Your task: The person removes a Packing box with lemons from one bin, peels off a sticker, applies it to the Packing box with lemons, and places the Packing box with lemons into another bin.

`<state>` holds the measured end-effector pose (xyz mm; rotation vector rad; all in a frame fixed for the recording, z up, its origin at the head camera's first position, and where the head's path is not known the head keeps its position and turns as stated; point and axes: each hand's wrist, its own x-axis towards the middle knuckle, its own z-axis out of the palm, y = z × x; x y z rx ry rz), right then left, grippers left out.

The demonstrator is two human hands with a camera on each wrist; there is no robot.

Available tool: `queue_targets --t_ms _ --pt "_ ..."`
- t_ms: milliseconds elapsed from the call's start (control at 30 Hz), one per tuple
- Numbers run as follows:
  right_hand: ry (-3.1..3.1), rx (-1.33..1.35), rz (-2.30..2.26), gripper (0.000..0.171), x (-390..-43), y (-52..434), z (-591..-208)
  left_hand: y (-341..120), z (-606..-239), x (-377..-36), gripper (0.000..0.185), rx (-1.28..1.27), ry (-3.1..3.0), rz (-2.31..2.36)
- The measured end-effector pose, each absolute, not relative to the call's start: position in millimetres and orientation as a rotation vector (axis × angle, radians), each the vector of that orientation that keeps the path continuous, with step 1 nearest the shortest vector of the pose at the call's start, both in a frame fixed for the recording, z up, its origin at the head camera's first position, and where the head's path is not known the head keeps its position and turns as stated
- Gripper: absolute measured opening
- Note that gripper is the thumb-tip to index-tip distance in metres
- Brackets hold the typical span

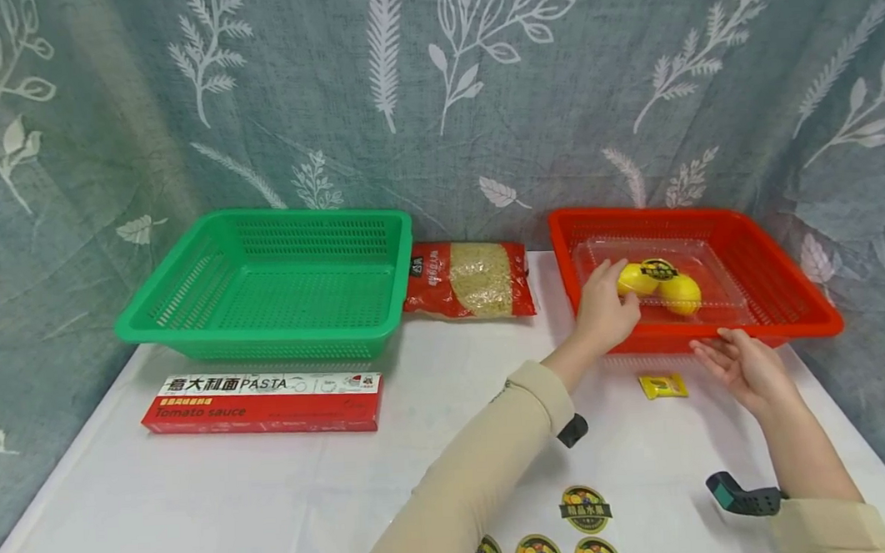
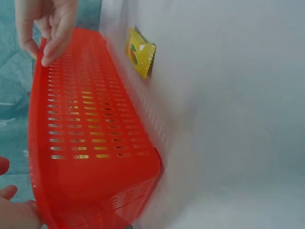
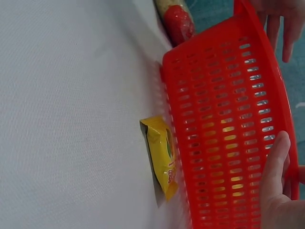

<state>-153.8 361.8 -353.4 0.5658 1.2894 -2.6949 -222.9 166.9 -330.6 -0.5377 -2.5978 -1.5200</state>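
With my left hand (image 1: 604, 308) reaching loosely over the red basket's (image 1: 804, 303) rim onto the lemon tray (image 1: 702, 292) inside and my right hand (image 1: 743, 365) open at its front wall, a careless lift could tip the lemons (image 1: 661, 286) out.

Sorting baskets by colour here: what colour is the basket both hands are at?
Red basket, clearest in the head view.

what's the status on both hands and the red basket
Left hand reaching inside red basket, at the lemons. Right hand open, touching the front rim. Yellow sachet beside basket.
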Motion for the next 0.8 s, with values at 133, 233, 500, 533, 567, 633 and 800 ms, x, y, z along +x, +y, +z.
queue_targets --t_ms 133,233,500,533,567,633,800 --pt "1.296 0.566 -2.694 0.025 -154.7 363.5 -355.1 157.7 -326.4 -218.2 0.045 -0.571 -2.550 -1.620" --pt "1.322 0.577 -2.687 0.031 -157.7 366.8 -360.6 146.4 -322.3 -215.5 0.044 -0.602 -2.543 -1.647" --pt "1.483 0.541 -2.546 0.040 -159.7 369.1 -372.3 105.7 -318.7 -210.3 0.043 -0.563 -2.563 -1.853" --pt "1.467 0.494 -2.515 0.039 -157.5 367.3 -369.5 101.1 -319.1 -209.7 0.043 -0.554 -2.564 -1.864" --pt "1.458 0.443 -2.479 0.036 -155.0 365.2 -366.3 96.9 -319.7 -209.3 0.043 -0.552 -2.563 -1.878" --pt "1.519 0.365 -2.410 0.030 -150.8 360.4 -361.1 88.0 -320.6 -206.8 0.044 -0.565 -2.580 -1.903" --pt "1.845 0.203 -2.170 0.021 -144.4 350.3 -355.2 61.8 -320.2 -197.2 0.048 -0.718 -2.654 -1.794"
